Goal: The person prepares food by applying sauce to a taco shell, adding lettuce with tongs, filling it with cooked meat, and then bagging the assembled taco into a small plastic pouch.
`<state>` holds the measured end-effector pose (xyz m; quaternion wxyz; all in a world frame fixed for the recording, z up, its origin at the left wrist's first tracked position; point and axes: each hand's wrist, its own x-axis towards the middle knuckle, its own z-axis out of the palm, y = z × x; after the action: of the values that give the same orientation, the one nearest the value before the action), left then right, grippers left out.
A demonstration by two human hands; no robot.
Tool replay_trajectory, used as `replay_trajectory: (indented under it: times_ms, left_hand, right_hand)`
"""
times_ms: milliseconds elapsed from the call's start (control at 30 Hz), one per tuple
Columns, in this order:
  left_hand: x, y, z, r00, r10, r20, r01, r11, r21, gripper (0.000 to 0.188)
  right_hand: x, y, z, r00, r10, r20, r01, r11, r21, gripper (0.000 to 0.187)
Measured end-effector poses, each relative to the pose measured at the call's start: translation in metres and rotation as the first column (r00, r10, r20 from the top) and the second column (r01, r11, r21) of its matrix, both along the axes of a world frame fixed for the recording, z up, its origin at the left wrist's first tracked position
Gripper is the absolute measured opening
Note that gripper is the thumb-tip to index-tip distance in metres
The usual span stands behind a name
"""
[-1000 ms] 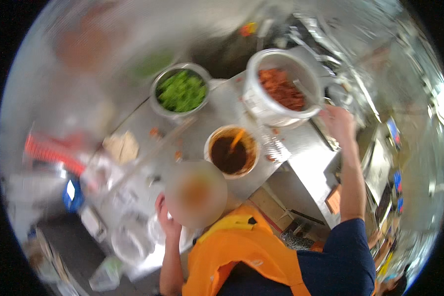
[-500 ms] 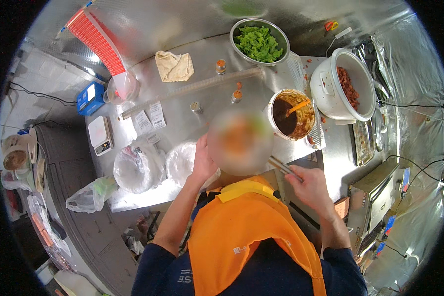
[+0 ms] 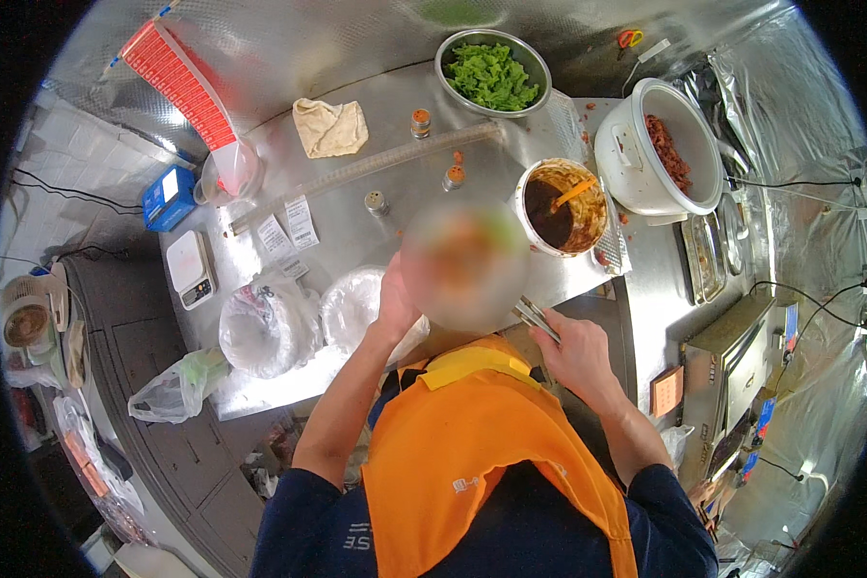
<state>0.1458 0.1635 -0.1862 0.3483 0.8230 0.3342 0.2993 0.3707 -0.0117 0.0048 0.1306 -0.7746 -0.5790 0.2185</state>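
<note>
In front of my chest is a round, smeared patch, pale at its edge with orange and green in the middle, like food in a bowl. The blur hides its outline and contents. My left hand is curled at its left side, with the fingertips lost in the blur. A slim pair of metal tongs is gripped in my right hand, just right of the patch. The tongs point up and left, their tips close to the blurred edge. Behind and to the right stands a white tub of dark brown sauce holding an orange-handled utensil.
A metal bowl of lettuce and a white pot of reddish chopped food stand at the back. Shaker jars, receipts, a folded cloth, a scale and plastic-wrapped containers occupy the table's left and middle.
My right hand with the tongs has shifted slightly left, toward the blurred patch. My left hand stays at the patch's left side. The whole view has moved a little.
</note>
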Motion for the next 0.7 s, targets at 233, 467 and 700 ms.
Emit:
replay_trajectory:
  times_ms: [233, 467, 700]
  left_hand:
    - [0.016, -0.017, 0.024, 0.991, 0.132, 0.008, -0.13, 0.981, -0.142, 0.023]
    - [0.015, -0.018, 0.031, 0.985, 0.175, -0.01, -0.169, 0.938, -0.301, 0.028]
    - [0.007, 0.004, 0.026, 0.986, -0.047, -0.16, 0.067, 0.99, 0.124, 0.022]
  right_hand:
    - [-0.003, 0.005, -0.022, 0.992, 0.062, 0.111, -0.062, 0.998, -0.005, 0.02]
    - [-0.005, 0.003, -0.053, 0.97, 0.128, 0.206, -0.128, 0.992, -0.013, 0.021]
    - [0.026, -0.004, -0.032, 0.995, 0.019, 0.1, -0.023, 0.999, 0.04, 0.039]
